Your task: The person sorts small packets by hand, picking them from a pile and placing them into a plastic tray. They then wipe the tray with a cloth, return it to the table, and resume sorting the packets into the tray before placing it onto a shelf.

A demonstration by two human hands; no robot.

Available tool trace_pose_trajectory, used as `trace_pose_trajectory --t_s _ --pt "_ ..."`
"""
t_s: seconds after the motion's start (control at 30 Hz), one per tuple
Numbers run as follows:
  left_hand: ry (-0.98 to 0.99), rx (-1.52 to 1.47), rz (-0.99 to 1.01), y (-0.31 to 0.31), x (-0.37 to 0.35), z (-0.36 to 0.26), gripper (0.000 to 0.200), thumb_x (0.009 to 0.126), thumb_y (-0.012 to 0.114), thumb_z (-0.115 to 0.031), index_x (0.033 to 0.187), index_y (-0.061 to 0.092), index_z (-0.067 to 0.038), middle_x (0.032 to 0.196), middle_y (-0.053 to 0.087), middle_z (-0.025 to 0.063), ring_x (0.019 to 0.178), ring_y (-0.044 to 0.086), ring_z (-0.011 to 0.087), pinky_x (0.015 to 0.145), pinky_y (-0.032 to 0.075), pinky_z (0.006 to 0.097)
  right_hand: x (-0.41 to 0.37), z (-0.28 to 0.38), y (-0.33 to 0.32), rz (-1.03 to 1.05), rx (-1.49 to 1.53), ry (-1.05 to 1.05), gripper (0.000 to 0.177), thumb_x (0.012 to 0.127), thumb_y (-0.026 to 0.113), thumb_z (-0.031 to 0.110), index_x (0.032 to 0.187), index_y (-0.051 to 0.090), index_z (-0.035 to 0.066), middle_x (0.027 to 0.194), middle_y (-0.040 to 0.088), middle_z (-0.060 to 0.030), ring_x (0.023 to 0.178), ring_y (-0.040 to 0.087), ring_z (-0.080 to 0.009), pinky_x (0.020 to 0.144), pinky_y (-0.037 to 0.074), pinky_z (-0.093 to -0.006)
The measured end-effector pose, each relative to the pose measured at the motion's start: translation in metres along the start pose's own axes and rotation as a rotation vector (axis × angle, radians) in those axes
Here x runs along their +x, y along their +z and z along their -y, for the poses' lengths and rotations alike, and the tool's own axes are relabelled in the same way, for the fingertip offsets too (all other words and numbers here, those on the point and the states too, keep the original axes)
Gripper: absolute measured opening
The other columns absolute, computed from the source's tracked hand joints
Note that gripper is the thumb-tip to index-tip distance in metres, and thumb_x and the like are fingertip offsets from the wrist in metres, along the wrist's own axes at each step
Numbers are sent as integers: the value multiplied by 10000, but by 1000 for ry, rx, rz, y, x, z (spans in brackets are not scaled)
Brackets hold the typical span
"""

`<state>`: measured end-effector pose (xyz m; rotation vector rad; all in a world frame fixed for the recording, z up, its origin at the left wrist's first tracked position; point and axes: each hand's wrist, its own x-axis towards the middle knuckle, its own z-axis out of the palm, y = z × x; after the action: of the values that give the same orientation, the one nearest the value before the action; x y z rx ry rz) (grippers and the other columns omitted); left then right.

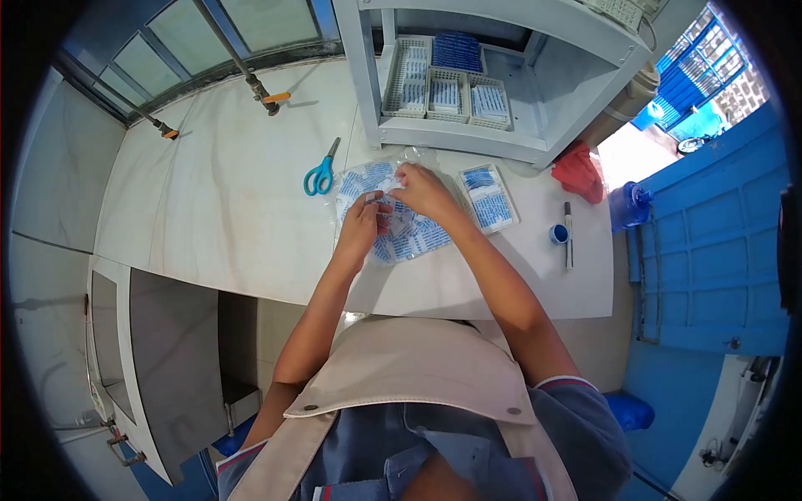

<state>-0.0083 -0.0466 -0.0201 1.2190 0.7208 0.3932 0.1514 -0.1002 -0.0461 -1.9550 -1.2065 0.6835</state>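
A clear plastic bag [415, 242] full of white sachets with blue print lies on the white table in front of me. My left hand [364, 222] is over its left part, fingers curled and pinched at the bag's plastic. From the upper right, my right hand [424, 192] pinches the film near the bag's middle, close to the left fingertips. What lies right between the fingertips is partly hidden. Just right of the bag stands a small white basket [506, 219] holding similar sachets. Scissors [321, 177] with turquoise handles lie to the left.
A white shelf unit [455, 138] at the back holds several baskets [447, 93] of packets. A marker [568, 238] and a small blue-topped round item [559, 234] are on the right, with a red cloth [578, 173] behind. Gas taps [269, 104] stick out at the back left.
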Motion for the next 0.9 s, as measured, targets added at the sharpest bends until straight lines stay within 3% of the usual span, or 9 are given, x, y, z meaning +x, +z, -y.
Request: trace_pose_trajectory --t_s 0.1,0.3,0.37,0.4,0.47,0.6,0.67,0.77,0.9 --pt "68 245 -66 -4 11 0 394 944 356 -134 1295 418 34 1017 597 109 701 554 118 617 486 260 0 -4 7 -203 -252 -103 180 744 666 139 872 638 15 893 649 -185 824 630 -330 752 496 -385" --pt "114 339 -110 -8 17 -7 439 944 345 -125 1349 366 41 1124 589 138 691 581 120 585 474 243 13 -5 11 47 56 -18 124 734 668 123 809 640 28 806 648 -156 752 630 -282 689 486 -359" --pt "140 340 -134 -11 19 -2 420 938 382 -118 1333 396 25 1016 627 114 634 566 112 550 458 240 14 -7 9 113 307 22 114 744 671 112 798 638 17 748 638 -100 694 601 -187 650 471 -312" --pt "140 339 -135 -11 19 -3 420 938 382 -118 1333 396 25 1016 627 114 634 566 112 550 458 240 13 -3 5 114 307 22 114 744 671 112 798 638 17 748 638 -100 694 601 -187 650 471 -312" --pt "154 467 -151 -10 20 -5 370 904 464 -90 1253 485 33 1039 628 177 615 601 155 540 474 284 8 4 -4 173 484 78 64 811 646 68 818 615 12 794 623 -26 709 555 -86 634 441 -223" --pt "252 644 -183 -7 20 -16 243 868 564 -73 1088 586 26 890 642 162 608 602 170 557 468 294 -2 6 -12 25 561 -17 81 812 622 84 804 609 4 740 597 -31 667 536 -105 605 442 -254" --pt "488 809 -225 -10 24 -12 133 844 595 -46 955 615 23 781 619 151 594 594 167 556 459 299 -3 2 -16 50 726 57 71 832 602 73 862 580 13 744 585 -30 681 539 -95 597 433 -239" --pt "435 674 -207 -2 14 -18 134 850 609 -67 955 612 16 679 605 93 561 555 127 531 437 274 -8 1 -15 -42 799 142 89 863 614 106 868 544 52 709 533 15 649 497 -47 557 380 -180" --pt "507 507 -147 -4 8 -11 100 849 590 -24 932 597 31 765 603 131 572 564 159 558 451 281 -12 3 -20 -73 728 179 99 861 617 97 927 561 50 730 554 8 639 505 -61 567 392 -194"
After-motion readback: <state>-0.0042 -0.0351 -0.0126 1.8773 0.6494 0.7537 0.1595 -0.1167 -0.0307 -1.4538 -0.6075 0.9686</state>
